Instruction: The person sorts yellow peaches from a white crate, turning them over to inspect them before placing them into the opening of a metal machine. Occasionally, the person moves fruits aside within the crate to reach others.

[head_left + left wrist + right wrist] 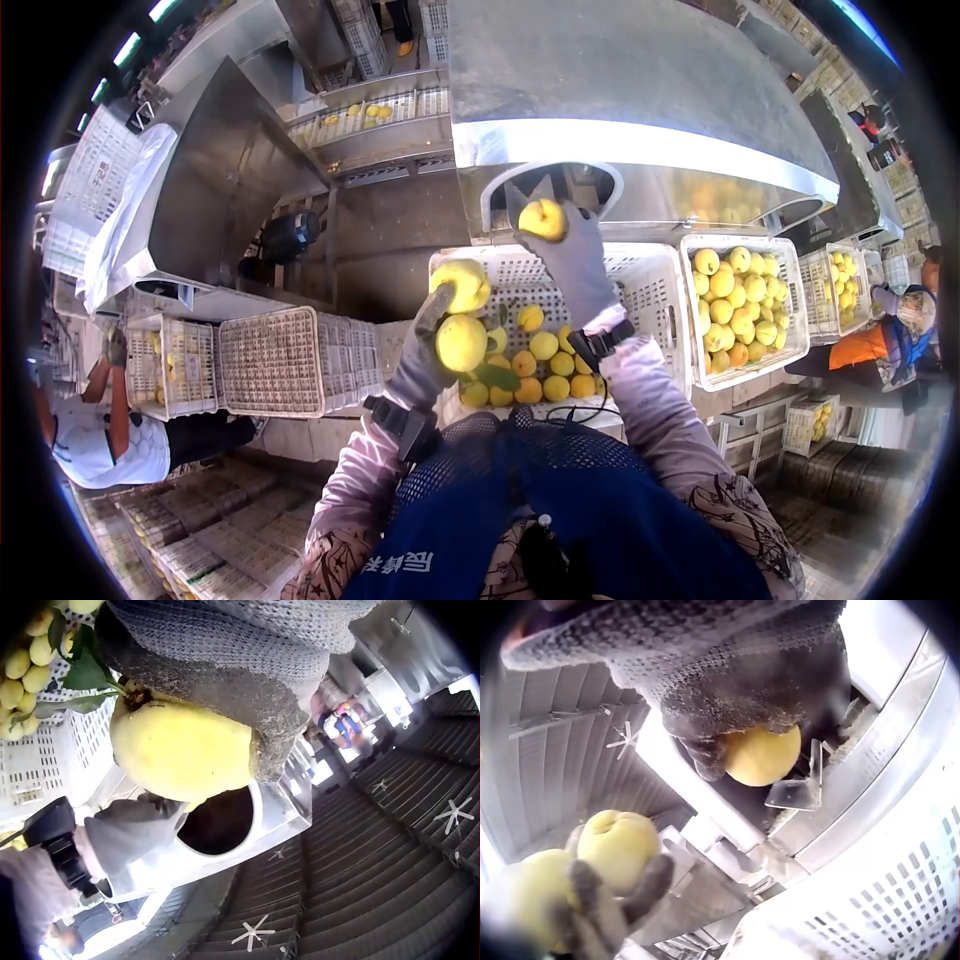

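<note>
The gloved right hand grips a yellow fruit at the round opening of the metal machine; in the right wrist view its fingers curl over that fruit. Over the left part of the white crate, the gloved left hand holds yellow fruits, one nearer the body and another beyond it. The left wrist view shows a fruit with stem and leaves against the left glove. Loose fruits and green leaves lie in the crate below.
A full crate of fruit stands to the right, and an empty-looking crate to the left. Metal housing spans the far side. A dark motor sits at left. Other people are at the left and right.
</note>
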Available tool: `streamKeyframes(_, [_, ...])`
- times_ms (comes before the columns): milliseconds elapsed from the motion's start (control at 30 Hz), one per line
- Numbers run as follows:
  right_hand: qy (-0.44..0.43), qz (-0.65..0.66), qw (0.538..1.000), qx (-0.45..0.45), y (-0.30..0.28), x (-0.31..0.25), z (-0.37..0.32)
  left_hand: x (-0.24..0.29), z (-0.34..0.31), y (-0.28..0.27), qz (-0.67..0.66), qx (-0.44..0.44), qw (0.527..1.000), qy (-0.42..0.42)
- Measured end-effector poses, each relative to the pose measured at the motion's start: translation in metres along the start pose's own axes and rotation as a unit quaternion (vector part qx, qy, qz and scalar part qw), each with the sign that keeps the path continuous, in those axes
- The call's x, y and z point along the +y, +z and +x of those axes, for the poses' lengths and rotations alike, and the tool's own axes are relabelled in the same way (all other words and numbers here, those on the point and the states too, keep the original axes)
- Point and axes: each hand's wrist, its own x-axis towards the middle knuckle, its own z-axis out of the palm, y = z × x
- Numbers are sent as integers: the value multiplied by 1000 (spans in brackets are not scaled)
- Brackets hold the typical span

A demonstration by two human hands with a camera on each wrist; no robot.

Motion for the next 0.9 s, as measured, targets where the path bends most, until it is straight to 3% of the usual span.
streamKeyframes(33, [-13, -52, 998, 19, 12, 9, 8, 0, -4, -14, 123, -4, 992, 39])
streamKeyframes(67, [-12, -51, 998, 20, 19, 11, 12, 9, -14, -5, -4, 53, 998, -20])
streamKeyframes(133, [13, -124, 989, 82, 32, 12, 23, -10, -14, -46, 195, 70, 974, 91])
streamKeyframes(200, [65, -139, 986, 67, 38, 13, 43, -14, -20, -63, 140, 113, 982, 65])
streamKeyframes(300, [-64, -207, 955, 205, 53, 22, 71, -3, -28, -62, 106, 91, 990, 19])
streamKeyframes(333, [-62, -207, 955, 204, 44, 18, 74, 3, -24, -52, 37, 85, 996, -8])
streamKeyframes(367, [-72, -216, 968, 106, 27, 10, 76, 8, -20, -40, -34, 82, 996, -32])
streamKeyframes(400, [-82, -222, 972, 4, 14, 5, 78, 14, -20, -25, -2, 79, 997, -26])
streamKeyframes(433, [82, -67, 994, -17, 6, 7, 86, 16, -16, -19, -2, 52, 998, -31])
streamKeyframes(467, [177, -154, 964, -122, -14, -32, 80, 18, -15, -17, -1, 29, 999, -37])
streamKeyframes(500, [113, -70, 989, -65, -8, -3, 65, 13, -13, -19, 163, -9, 985, 51])
streamKeyframes(533, [46, 13, 999, -1, -2, 25, 46, 9, -7, -22, 323, -51, 935, 138])
streamKeyframes(567, [109, 52, 988, -100, -15, -19, 19, 24, -7, -6, 137, -29, 990, 7])
streamKeyframes(600, [173, 88, 961, -199, -28, -65, -9, 25, -2, -1, 134, -28, 991, 9])
streamKeyframes(667, [119, 102, 944, -292, -13, -41, -39, 22, 2, 7, 113, -75, 991, -13])
streamKeyframes(733, [-4, 59, 962, -265, -3, -31, -55, 22, 1, 14, 107, -69, 991, -39])
streamKeyframes(833, [11, 71, 965, -254, -13, -37, -54, 21, 4, 14, 116, -39, 988, -92])
streamKeyframes(900, [43, 109, 968, -223, -28, -58, -57, 23, -4, 28, 120, -64, 989, -51])
